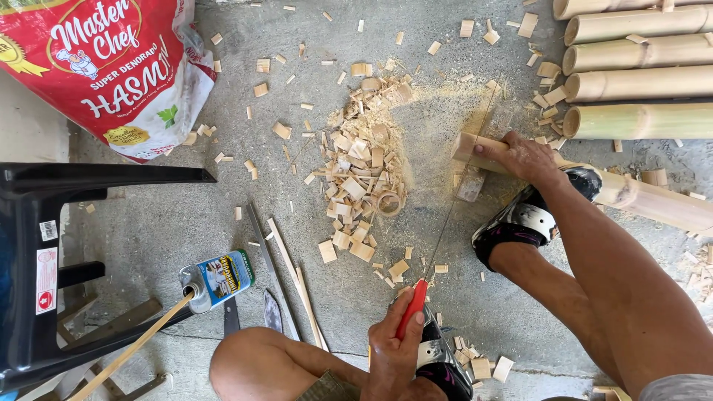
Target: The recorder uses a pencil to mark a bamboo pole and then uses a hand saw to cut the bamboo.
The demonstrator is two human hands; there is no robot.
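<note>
My right hand (523,156) presses down on a pale bamboo pole (653,202) near its cut end, which rests on the concrete floor. A foot in a black and white sandal (529,217) also stands on the pole just behind that hand. My left hand (392,349) is closed around the red handle (413,306) of a thin-bladed saw. The saw blade (457,200) runs diagonally up to the pole's end, next to my right hand. Sawdust lies around the cut.
Several thick bamboo poles (639,56) are stacked at the top right. A pile of bamboo chips (364,163) and a cut ring (388,202) lie mid-floor. A red and white sack (119,67), a black plastic chair (44,275), a spray can (219,278), blades (271,312) and thin strips are at the left.
</note>
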